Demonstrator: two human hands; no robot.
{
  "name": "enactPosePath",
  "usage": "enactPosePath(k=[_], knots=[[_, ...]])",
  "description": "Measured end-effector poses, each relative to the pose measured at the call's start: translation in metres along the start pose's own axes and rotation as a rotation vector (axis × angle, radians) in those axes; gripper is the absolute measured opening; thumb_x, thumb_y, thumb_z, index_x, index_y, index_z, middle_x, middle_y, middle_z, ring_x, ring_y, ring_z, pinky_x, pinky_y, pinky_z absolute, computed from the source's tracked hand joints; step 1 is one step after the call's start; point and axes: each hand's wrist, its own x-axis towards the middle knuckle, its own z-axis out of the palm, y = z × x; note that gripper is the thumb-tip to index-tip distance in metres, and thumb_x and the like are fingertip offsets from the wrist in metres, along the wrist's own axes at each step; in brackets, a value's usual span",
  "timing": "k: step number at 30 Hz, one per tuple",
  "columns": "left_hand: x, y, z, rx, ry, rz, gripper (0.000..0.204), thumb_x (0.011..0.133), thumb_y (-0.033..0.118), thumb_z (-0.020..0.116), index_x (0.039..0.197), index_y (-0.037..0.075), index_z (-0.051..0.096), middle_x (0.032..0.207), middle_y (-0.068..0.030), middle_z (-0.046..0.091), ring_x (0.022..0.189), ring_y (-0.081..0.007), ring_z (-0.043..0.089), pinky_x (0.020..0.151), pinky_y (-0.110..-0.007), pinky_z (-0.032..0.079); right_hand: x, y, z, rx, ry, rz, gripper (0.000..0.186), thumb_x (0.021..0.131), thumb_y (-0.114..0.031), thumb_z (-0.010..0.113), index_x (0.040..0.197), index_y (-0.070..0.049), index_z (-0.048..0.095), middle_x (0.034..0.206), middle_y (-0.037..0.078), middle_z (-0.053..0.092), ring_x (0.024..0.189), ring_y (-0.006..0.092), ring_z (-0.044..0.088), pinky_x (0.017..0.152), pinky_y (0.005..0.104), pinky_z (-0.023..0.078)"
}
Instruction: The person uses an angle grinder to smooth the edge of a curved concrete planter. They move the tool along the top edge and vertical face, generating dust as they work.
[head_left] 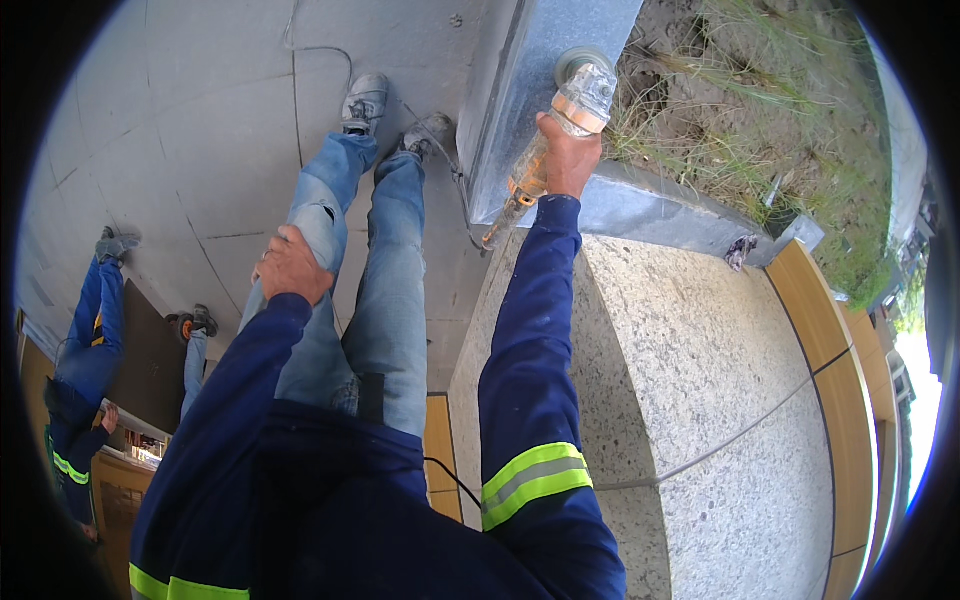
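Right hand [568,160] has its fingers wrapped tight round the orange angle grinder [545,150] at upper centre, disc against the grey stone slab [520,90] — looks heavy, rigid, best gripped mid-body — while the left hand [291,264] rests, fingers curled, on the thigh.

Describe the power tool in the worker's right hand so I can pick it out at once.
Find the grey stone curb between the pale terrazzo slab and the grass. The right hand holds an angle grinder over the curb's far end. It has an orange body and a grey metal head, unlike the stone around it.
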Motion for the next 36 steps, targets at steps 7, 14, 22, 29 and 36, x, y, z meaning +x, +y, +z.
enactPosePath(k=[7,14,22,29,36], knots=[[-0.002,-0.001,0.002,-0.026,-0.011,-0.003,0.105,0.078,0.049,0.083,0.153,-0.006,0.034,0.132,-0.0257,0.062,0.116,-0.0441,0.070,0.090,-0.069,0.056,-0.039,0.028,-0.025,0.061,-0.060,0.071,0.055,0.075,-0.017,0.089,0.119,0.006,0.066,0.110,0.015,0.074,0.098,0.0259,0.070,0.092,0.0372,0.053],[-0.004,0.003,0.008,0.019,0.019,0.003,0.103,0.078,0.048,0.082,0.152,-0.006,0.036,0.129,-0.0245,0.063,0.113,-0.0422,0.071,0.086,-0.070,0.057,-0.073,0.038,-0.006,-0.006,-0.106,0.083,0.067,0.071,-0.026,0.092,0.121,0.006,0.062,0.110,0.020,0.076,0.101,0.0324,0.075,0.092,0.0426,0.057],[-0.004,0.003,0.020,0.017,0.056,0.012,0.099,0.078,0.046,0.082,0.150,-0.006,0.038,0.127,-0.0239,0.065,0.108,-0.0412,0.073,0.084,-0.069,0.058,-0.056,0.027,0.002,0.060,-0.066,0.081,0.063,0.073,-0.023,0.091,0.121,0.006,0.062,0.111,0.018,0.075,0.099,0.0290,0.072,0.091,0.0399,0.056],[-0.006,0.003,0.022,0.000,0.054,-0.005,0.104,0.078,0.053,0.083,0.150,-0.006,0.037,0.128,-0.0239,0.063,0.112,-0.0423,0.071,0.086,-0.071,0.057,-0.073,0.039,-0.013,0.016,-0.083,0.117,0.061,0.073,-0.018,0.091,0.122,0.006,0.063,0.112,0.015,0.074,0.098,0.0250,0.070,0.091,0.0372,0.055],[-0.006,0.005,0.022,0.006,0.023,0.001,0.105,0.078,0.052,0.084,0.151,-0.006,0.036,0.128,-0.0242,0.063,0.113,-0.0421,0.071,0.086,-0.070,0.057,-0.073,0.045,-0.002,-0.026,-0.110,0.082,0.070,0.070,-0.024,0.091,0.123,0.008,0.060,0.109,0.021,0.076,0.100,0.0332,0.075,0.092,0.0431,0.056]])
